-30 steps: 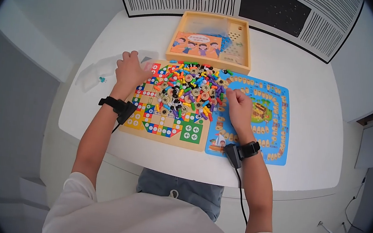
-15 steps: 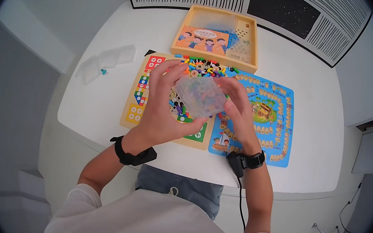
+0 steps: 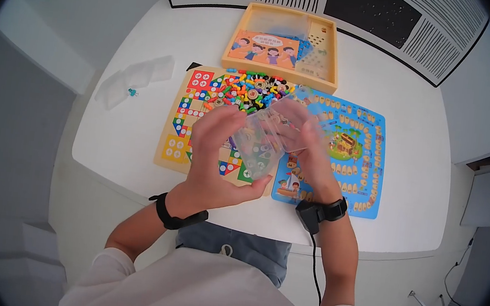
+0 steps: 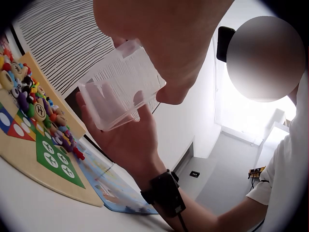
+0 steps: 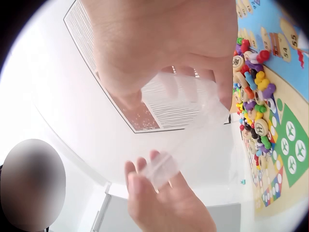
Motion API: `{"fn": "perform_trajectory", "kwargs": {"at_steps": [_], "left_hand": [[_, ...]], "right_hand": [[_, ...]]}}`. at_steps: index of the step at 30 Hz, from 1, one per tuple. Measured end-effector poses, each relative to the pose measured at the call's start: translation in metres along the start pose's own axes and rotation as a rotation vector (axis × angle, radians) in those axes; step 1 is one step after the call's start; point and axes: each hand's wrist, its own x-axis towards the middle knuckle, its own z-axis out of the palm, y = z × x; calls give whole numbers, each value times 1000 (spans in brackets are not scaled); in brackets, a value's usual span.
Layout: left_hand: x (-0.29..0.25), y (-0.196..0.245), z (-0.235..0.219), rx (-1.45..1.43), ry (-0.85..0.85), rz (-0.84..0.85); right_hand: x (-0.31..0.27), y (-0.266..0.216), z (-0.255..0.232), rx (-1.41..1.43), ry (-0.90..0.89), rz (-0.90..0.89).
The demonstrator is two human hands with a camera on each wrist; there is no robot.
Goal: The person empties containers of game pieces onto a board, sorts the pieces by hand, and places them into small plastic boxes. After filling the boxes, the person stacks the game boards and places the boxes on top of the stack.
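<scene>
Over the boards, both hands hold a clear plastic box (image 3: 255, 149) with its lid (image 3: 289, 126) swung open toward the right. My left hand (image 3: 210, 164) grips the left part between thumb and fingers. On the other half is my right hand (image 3: 318, 161), blurred, its fingers seen through the clear plastic in the left wrist view. No pieces show inside the box. Beneath and beyond it, a pile of colourful pegs and round wooden discs (image 3: 253, 93) covers much of the ludo board (image 3: 166, 157); the hands hide some of it.
A blue game board (image 3: 371, 173) lies on the right. Behind stands a wooden tray (image 3: 279, 72) holding an orange booklet (image 3: 263, 47) and bagged blue parts. At the left of the white table (image 3: 106, 149) lies another open clear box (image 3: 145, 75) beside a small teal piece (image 3: 131, 92).
My left hand came from the table's left side and both hands met on the clear box over the boards. Its lid was closed half a second ago and is now swung open.
</scene>
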Motion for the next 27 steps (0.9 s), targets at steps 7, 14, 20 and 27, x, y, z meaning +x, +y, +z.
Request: {"fn": "perform_trajectory", "kwargs": {"at_steps": [7,14,20,27], "left_hand": [[-49,19,-11,-73,-150,-209],[-68,24,4,-236,-348,-256],[-67,-5,-4,-357,-461,-157],[-56,-15,-14,-242,-519,-122]], "right_hand": [[-7,-45,-49,-264,56,132],[-26,-78,-86,-357,-59,398],[-33,-76,-106,-352,-262,611],[-32,-61,-119,-396,-227,347]]}}
